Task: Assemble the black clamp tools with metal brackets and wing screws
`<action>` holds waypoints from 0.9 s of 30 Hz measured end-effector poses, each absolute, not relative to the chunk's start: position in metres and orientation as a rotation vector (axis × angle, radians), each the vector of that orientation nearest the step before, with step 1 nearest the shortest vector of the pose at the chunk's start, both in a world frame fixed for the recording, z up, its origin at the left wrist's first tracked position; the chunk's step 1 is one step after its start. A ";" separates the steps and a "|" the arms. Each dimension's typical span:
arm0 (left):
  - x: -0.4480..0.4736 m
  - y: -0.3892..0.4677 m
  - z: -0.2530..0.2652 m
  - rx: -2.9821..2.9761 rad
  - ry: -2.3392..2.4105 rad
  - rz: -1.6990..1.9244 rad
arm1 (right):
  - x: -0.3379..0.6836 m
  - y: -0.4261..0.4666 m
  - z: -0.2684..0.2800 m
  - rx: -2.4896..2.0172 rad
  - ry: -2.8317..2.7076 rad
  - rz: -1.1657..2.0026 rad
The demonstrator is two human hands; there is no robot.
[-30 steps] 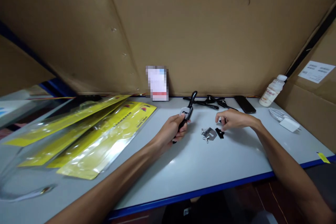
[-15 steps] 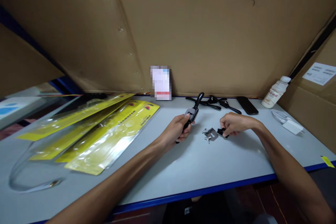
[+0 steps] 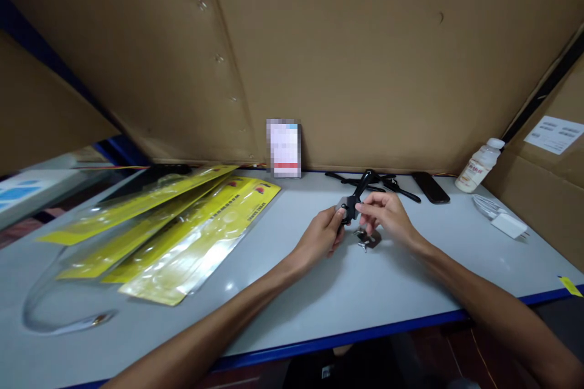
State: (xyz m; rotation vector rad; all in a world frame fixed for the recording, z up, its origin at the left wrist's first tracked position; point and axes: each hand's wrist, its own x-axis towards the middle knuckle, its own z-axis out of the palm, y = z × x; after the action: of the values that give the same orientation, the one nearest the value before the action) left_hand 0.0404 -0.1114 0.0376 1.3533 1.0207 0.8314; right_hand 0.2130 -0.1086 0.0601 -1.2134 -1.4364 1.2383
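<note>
My left hand [image 3: 323, 232] is closed around the body of a black spokeshave [image 3: 364, 183], its thumb on the flat metal blade. One handle points up and away from me. My right hand [image 3: 387, 216] pinches a small black cap piece [image 3: 351, 209] and brings it against the spokeshave, over the blade. The fingers partly hide where the two pieces meet. Below the hands, a loose metal blade [image 3: 374, 239] and small silver thumbscrews [image 3: 364, 247] lie on the table.
More black spokeshaves [image 3: 401, 189] lie at the back beside a dark phone [image 3: 430, 187]. A bottle [image 3: 479, 166] and white charger [image 3: 507, 223] stand right. Yellow blister packs [image 3: 201, 243] cover the left. A pixelated upright card or screen [image 3: 285, 149] leans on the cardboard wall [image 3: 365, 61].
My right hand has lifted the black cap piece from beside the loose blade and moved it left to the spokeshave. My left hand has shifted slightly right with the spokeshave.
</note>
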 end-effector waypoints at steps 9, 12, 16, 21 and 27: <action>0.042 -0.111 0.029 1.370 0.944 0.884 | 0.200 -0.114 0.044 -1.355 -1.634 0.929; 0.044 -0.114 0.030 1.297 0.918 0.843 | 0.200 -0.113 0.043 -1.363 -1.666 0.916; 0.046 -0.118 0.033 1.259 0.915 0.824 | 0.201 -0.110 0.040 -1.392 -1.660 0.922; 0.048 -0.119 0.036 1.254 0.916 0.818 | 0.201 -0.109 0.039 -1.385 -1.641 0.943; 0.048 -0.116 0.033 1.360 0.902 0.823 | 0.201 -0.111 0.041 -1.354 -1.624 1.008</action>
State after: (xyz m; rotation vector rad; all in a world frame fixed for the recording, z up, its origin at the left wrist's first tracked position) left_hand 0.0483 -0.1161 0.0327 1.3602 0.9021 0.8230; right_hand 0.2009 -0.1107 0.0408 -1.3544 -1.6236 1.0081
